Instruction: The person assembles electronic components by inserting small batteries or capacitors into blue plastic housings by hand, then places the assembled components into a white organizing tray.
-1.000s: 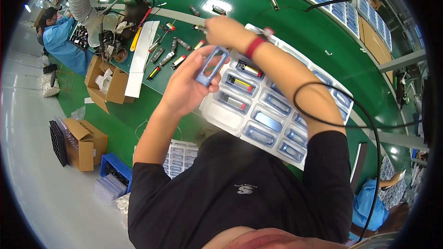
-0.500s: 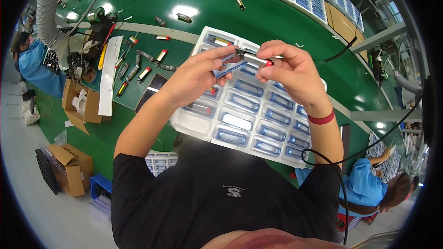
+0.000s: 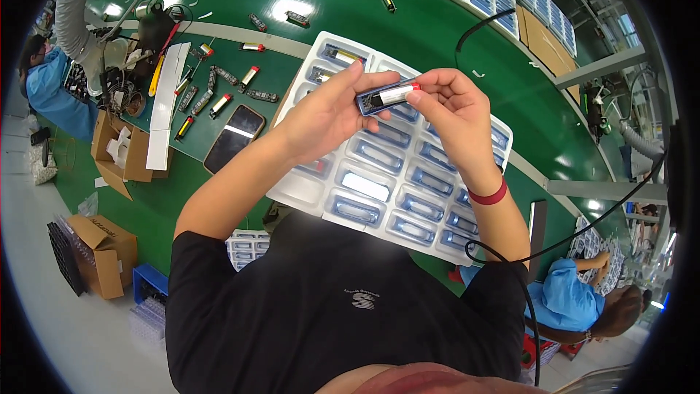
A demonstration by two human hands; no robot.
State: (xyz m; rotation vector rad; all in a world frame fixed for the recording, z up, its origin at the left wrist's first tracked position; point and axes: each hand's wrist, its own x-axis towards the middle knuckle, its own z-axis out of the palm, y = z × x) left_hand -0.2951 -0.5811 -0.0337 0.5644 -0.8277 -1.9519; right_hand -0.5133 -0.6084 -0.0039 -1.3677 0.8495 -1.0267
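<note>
Above the tray, my left hand grips a small blue plastic casing between thumb and fingers. Lying along the casing's opening is a silver cylindrical battery with a red end and a dark part at its left end. The thumb and forefinger of my right hand pinch the battery's red end. Whether it is fully seated cannot be made out. Under both hands is a white moulded tray, its pockets holding more blue casings. Batteries lie in some of its upper-left pockets.
Left of the tray are a phone, several loose batteries and dark circuit pieces. A white strip and an open carton are farther left. A black cable crosses near my right arm. Co-workers in blue sit at both sides.
The battery, tilted partly outside the casing before, now lies along its opening. My left hand has turned the casing to face up, and my right fingers have brought the battery down to it.
</note>
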